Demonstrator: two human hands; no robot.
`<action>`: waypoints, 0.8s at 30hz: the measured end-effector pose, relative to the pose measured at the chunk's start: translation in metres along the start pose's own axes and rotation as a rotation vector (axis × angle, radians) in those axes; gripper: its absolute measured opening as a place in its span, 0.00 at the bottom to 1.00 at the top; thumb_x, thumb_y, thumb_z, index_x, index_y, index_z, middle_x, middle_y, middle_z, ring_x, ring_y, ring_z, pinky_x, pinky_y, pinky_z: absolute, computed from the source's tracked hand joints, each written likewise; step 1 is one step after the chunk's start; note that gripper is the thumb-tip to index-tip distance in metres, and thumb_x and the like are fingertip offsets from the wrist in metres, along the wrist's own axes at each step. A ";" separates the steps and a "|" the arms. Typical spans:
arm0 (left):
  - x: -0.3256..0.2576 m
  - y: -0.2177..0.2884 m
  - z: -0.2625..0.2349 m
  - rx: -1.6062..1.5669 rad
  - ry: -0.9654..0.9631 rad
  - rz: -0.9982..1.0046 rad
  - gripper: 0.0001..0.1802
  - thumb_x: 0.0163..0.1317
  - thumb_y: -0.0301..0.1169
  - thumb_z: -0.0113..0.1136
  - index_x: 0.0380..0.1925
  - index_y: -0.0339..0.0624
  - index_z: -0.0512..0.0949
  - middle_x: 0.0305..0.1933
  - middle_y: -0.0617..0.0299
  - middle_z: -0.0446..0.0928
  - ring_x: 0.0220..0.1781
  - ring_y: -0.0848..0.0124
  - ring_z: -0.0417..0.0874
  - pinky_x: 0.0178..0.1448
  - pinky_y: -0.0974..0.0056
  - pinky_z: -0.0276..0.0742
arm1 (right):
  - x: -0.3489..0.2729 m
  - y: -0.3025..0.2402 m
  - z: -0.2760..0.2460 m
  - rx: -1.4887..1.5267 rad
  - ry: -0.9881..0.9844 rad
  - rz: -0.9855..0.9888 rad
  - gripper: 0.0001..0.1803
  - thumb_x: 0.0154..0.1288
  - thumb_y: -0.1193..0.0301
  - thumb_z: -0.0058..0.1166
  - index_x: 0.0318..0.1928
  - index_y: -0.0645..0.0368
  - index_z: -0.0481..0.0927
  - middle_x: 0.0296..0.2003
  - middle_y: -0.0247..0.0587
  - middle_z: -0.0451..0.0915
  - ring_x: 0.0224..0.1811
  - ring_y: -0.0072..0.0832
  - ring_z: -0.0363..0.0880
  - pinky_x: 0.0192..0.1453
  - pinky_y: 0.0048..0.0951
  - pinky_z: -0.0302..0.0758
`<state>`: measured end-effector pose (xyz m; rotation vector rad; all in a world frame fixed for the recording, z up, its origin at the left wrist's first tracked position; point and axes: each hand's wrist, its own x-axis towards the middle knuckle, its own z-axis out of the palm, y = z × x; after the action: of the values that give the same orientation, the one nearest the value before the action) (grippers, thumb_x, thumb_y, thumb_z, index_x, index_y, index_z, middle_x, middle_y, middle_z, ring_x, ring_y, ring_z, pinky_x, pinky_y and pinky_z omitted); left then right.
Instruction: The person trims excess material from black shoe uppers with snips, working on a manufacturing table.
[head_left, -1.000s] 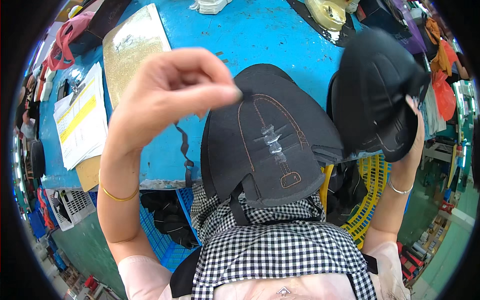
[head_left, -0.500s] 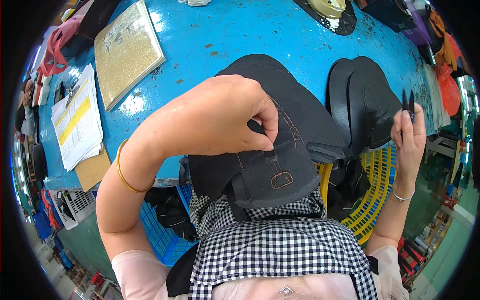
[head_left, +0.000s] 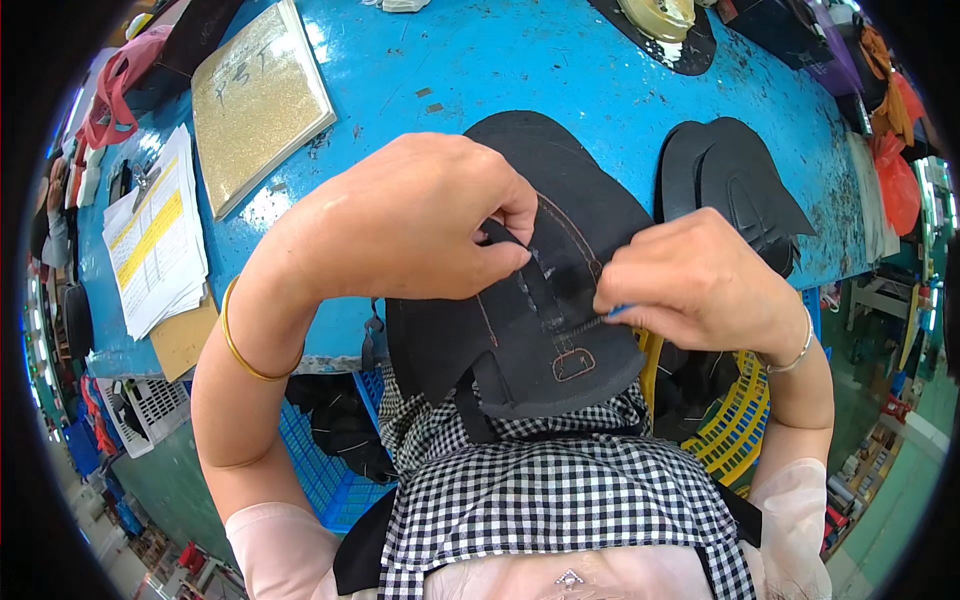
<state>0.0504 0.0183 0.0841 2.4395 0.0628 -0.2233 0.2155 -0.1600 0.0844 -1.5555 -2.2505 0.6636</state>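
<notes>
A black stitched shoe upper piece (head_left: pixel 560 190) lies over the table's front edge and reaches into my lap. Orange-brown stitch lines run along it, and a rounded stitched patch shows near its close end. My left hand (head_left: pixel 420 220) is closed, pinching a narrow black strip (head_left: pixel 541 285) that is lifted off the upper. My right hand (head_left: pixel 700 285) is closed low over the upper's right side, its fingers close to the strip's base. It grips a slim two-pointed tool, mostly hidden now, with a bluish bit (head_left: pixel 622 311) visible under the fingers.
More black upper pieces (head_left: pixel 735 190) lie stacked on the blue table (head_left: pixel 500 60) to the right. Leftward are a gold notebook (head_left: pixel 262 110) and clipped papers (head_left: pixel 155 235). Blue (head_left: pixel 312 455) and yellow baskets (head_left: pixel 735 430) with black pieces stand below. A glue bowl (head_left: pixel 660 15) is at the far side.
My right hand has come in from the far right to the upper, bringing the two-pointed tool. My left hand has shifted slightly left and up, and more of the strip now stands lifted.
</notes>
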 end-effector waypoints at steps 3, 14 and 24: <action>0.003 -0.001 -0.002 0.053 -0.019 0.005 0.07 0.50 0.30 0.62 0.27 0.37 0.79 0.23 0.55 0.77 0.25 0.60 0.79 0.31 0.62 0.74 | 0.006 -0.001 -0.001 -0.066 0.063 0.004 0.08 0.53 0.70 0.58 0.31 0.52 0.71 0.19 0.34 0.70 0.24 0.33 0.76 0.22 0.33 0.69; 0.002 -0.003 -0.011 0.049 -0.142 0.006 0.07 0.52 0.30 0.61 0.30 0.40 0.78 0.26 0.54 0.77 0.30 0.58 0.77 0.36 0.59 0.72 | 0.016 -0.003 -0.010 -0.157 0.094 0.179 0.12 0.60 0.61 0.55 0.34 0.56 0.72 0.23 0.37 0.76 0.27 0.38 0.78 0.27 0.36 0.71; -0.017 -0.001 -0.015 -0.057 0.131 -0.117 0.05 0.56 0.26 0.58 0.33 0.39 0.74 0.25 0.63 0.72 0.28 0.69 0.74 0.34 0.68 0.69 | 0.024 -0.003 -0.007 -0.075 0.269 0.187 0.14 0.55 0.61 0.62 0.34 0.55 0.74 0.23 0.37 0.77 0.25 0.36 0.79 0.27 0.32 0.72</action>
<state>0.0354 0.0289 0.0981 2.3929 0.2670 -0.1118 0.2083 -0.1366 0.0917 -1.7886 -1.9705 0.3920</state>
